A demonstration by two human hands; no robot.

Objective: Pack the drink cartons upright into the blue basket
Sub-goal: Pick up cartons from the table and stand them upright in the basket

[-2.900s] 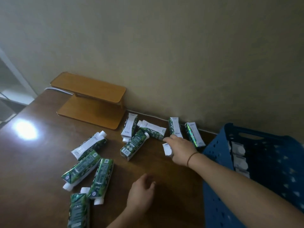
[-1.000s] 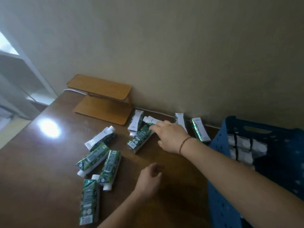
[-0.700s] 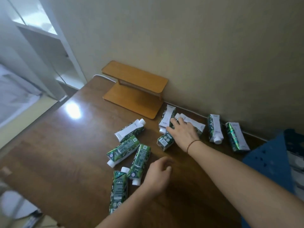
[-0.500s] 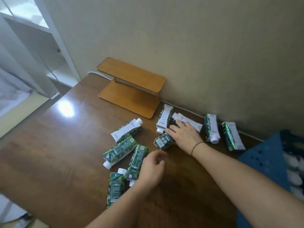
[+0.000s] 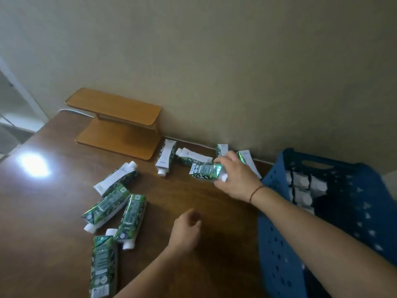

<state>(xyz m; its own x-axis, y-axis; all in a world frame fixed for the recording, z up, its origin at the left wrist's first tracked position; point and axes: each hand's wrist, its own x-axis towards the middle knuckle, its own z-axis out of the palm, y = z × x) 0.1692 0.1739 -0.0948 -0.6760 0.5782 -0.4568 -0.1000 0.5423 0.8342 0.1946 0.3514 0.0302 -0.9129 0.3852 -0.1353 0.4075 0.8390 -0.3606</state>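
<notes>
- Dark wooden surface (image 5: pixel 53 244) against a beige wall (image 5: pixel 214 61), lit by one bright glare patch at the left
- Blue basket (image 5: pixel 279 244) at the right end of the surface, perforated walls, a handle slot in the far rim
- Packed cartons (image 5: pixel 305 186) upright inside the basket along its left wall, white tops showing
- Two-tier wooden stand (image 5: pixel 118 125) against the wall, well left of the basket
- Right hand (image 5: pixel 236 179) out over the surface just left of the basket, grip closed around a green carton (image 5: pixel 205 170) at its capped end; carton held sideways, off the surface
- Left hand (image 5: pixel 185 231) low over bare wood nearer the camera, fingers curled loosely, nothing in the grip
- Four loose cartons (image 5: pixel 111 206) flat on their sides in a cluster at the left, caps pointing various ways
- Two further cartons (image 5: pixel 166 157) flat near the wall between the stand and the right hand
- Two more cartons (image 5: pixel 247 157) by the wall, partly hidden behind the right hand
- Thin red-brown wrist band (image 5: pixel 255 190) on the right wrist
</notes>
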